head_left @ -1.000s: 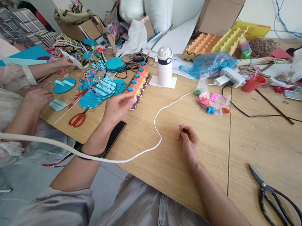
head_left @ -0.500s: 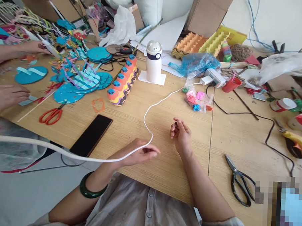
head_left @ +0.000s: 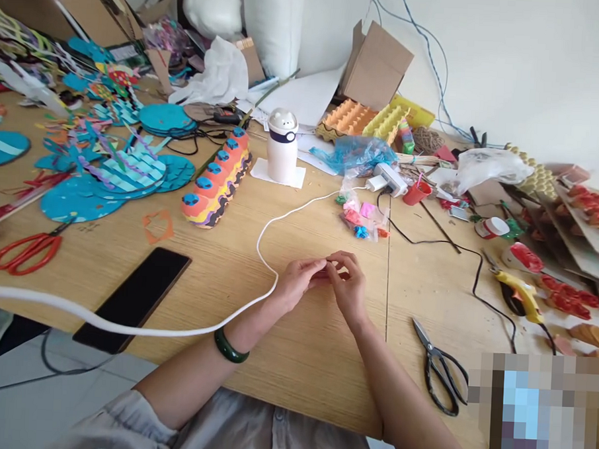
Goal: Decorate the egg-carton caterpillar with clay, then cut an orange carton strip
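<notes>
My left hand (head_left: 297, 281) and my right hand (head_left: 349, 286) meet above the wooden table (head_left: 294, 356), fingertips pressed together. Whatever sits between them is small, dark and mostly covered by the fingers, so its kind cannot be made out. Across my left forearm runs a white cable (head_left: 274, 221), leading up to a charger plug in a power strip (head_left: 391, 181). Beyond my hands lies a clear bag of small pink, blue and orange clay-like lumps (head_left: 362, 217). A dark phone (head_left: 135, 297) rests to the left of my left forearm.
Black-handled scissors (head_left: 439, 366) lie right of my right arm, red-handled scissors (head_left: 30, 249) at far left. A painted caterpillar-like carton (head_left: 217, 179) and a white bottle (head_left: 282, 147) stand beyond. Blue discs (head_left: 82, 198), egg cartons (head_left: 346, 119) and a yellow glue gun (head_left: 517, 290) surround the space.
My left hand has moved up and right to meet my right hand, which held a small dark thing. The view has swung right, and the co-worker's hands have mostly left the picture.
</notes>
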Demonstrator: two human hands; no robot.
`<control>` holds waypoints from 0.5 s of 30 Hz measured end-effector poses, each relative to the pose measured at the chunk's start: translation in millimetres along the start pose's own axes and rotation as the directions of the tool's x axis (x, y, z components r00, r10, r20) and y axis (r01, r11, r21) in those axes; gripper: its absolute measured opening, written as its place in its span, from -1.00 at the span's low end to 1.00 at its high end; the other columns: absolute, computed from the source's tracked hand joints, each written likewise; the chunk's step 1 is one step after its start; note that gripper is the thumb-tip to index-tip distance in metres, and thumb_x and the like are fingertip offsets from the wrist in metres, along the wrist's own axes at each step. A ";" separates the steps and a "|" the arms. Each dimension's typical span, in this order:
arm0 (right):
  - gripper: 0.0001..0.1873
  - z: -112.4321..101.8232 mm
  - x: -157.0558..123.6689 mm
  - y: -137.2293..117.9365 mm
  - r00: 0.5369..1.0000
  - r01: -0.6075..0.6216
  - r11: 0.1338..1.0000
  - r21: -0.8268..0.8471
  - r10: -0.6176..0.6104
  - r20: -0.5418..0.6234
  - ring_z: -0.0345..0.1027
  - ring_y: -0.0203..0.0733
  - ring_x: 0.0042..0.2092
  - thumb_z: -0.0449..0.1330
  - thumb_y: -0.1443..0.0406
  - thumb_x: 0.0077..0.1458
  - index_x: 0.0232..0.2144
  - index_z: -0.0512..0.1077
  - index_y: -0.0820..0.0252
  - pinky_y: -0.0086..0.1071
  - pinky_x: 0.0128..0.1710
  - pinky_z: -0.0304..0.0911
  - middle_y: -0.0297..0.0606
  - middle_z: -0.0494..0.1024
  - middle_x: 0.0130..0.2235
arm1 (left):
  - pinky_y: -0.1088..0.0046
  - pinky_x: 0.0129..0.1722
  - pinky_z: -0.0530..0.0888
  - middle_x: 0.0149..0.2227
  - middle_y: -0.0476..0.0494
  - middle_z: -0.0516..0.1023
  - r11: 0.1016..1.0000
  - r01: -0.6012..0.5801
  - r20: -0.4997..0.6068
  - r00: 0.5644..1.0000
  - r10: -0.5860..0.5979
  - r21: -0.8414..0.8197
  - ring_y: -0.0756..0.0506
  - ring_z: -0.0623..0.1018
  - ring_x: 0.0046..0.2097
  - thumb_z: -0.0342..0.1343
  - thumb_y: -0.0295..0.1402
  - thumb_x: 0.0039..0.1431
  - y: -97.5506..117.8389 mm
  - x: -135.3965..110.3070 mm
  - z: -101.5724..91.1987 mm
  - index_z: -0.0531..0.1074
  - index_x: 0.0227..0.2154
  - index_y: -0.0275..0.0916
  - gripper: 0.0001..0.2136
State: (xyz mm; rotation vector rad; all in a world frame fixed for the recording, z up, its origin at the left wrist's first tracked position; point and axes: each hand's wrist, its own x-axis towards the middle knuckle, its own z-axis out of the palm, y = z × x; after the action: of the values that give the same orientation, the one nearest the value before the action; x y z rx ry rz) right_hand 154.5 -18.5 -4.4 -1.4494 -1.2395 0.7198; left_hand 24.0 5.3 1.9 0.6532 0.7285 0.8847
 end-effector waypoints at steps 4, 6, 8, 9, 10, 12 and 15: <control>-0.83 0.1 -4.6 2.5 0.996 0.015 1.000 -0.011 -0.014 0.084 0.43 -0.23 -0.19 0.20 0.32 0.12 -0.25 0.59 0.10 -0.39 -0.33 0.39 -0.21 0.54 -0.10 | 0.29 -0.02 0.58 -0.20 -0.25 0.72 0.999 0.004 -0.052 0.999 -0.007 -0.050 -0.16 0.68 -0.16 0.49 -0.19 -0.15 -2.1 4.2 -1.9 0.67 -0.27 -0.36 -0.60; -0.79 -3.8 -1.5 0.7 0.988 -0.017 1.000 0.026 0.013 0.153 0.44 -0.21 -0.17 0.20 0.27 0.16 -0.17 0.59 0.09 -0.37 -0.33 0.41 -0.18 0.55 -0.05 | 0.34 -0.07 0.60 -0.24 -0.22 0.71 0.999 -0.021 -0.098 0.995 0.017 -0.045 -0.11 0.67 -0.20 0.49 -0.19 -0.16 -1.4 6.4 -5.3 0.66 -0.27 -0.36 -0.59; -0.73 -12.7 8.8 0.1 0.983 -0.044 0.998 0.033 0.037 0.177 0.46 -0.17 -0.16 0.20 0.20 0.19 -0.10 0.58 0.09 -0.33 -0.31 0.44 -0.16 0.59 -0.05 | 0.40 -0.15 0.60 -0.33 -0.15 0.69 0.999 -0.049 -0.155 0.987 0.046 -0.012 -0.06 0.64 -0.27 0.50 -0.19 -0.18 -0.3 8.1 -8.4 0.64 -0.29 -0.35 -0.60; -0.71 -19.1 17.1 1.2 0.987 -0.045 0.999 0.012 0.043 0.154 0.47 -0.15 -0.16 0.19 0.19 0.19 -0.09 0.58 0.11 -0.31 -0.29 0.45 -0.16 0.61 -0.09 | 0.43 -0.20 0.60 -0.38 -0.11 0.67 0.999 -0.053 -0.177 0.983 0.053 0.005 -0.03 0.62 -0.32 0.51 -0.19 -0.20 0.2 8.4 -9.5 0.63 -0.32 -0.35 -0.60; -0.71 -26.5 27.1 3.3 0.993 -0.042 0.999 -0.031 0.045 0.113 0.47 -0.13 -0.17 0.19 0.18 0.18 -0.11 0.58 0.13 -0.28 -0.28 0.45 -0.16 0.63 -0.13 | 0.45 -0.26 0.60 -0.43 -0.07 0.64 0.998 -0.054 -0.191 0.980 0.056 0.018 -0.01 0.60 -0.36 0.51 -0.19 -0.21 0.5 8.4 -10.2 0.62 -0.34 -0.35 -0.61; -0.74 -43.2 50.9 9.9 1.000 -0.030 0.984 -0.176 0.027 -0.015 0.47 -0.11 -0.19 0.14 0.21 0.16 -0.22 0.58 0.16 -0.24 -0.25 0.44 -0.14 0.65 -0.14 | 0.49 -0.35 0.58 -0.49 -0.03 0.59 0.998 -0.048 -0.193 0.980 0.052 0.027 0.03 0.56 -0.44 0.52 -0.18 -0.22 0.9 7.4 -10.5 0.58 -0.41 -0.35 -0.61; -0.71 -66.2 87.8 20.6 0.981 -0.018 0.886 -0.464 -0.075 -0.180 0.45 -0.05 -0.17 0.07 0.28 0.12 -0.27 0.59 0.16 -0.19 -0.19 0.40 -0.13 0.65 -0.18 | 0.50 -0.46 0.56 -0.51 -0.04 0.55 0.998 -0.022 -0.164 0.986 0.030 0.054 0.04 0.51 -0.50 0.48 -0.10 -0.15 0.9 4.6 -9.3 0.52 -0.49 -0.35 -0.60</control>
State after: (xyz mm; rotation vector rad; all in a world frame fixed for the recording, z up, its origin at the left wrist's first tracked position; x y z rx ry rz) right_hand 245.9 44.7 9.6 -1.8370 -1.3317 0.2527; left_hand 18.4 11.6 -4.3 0.6421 0.8951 0.9540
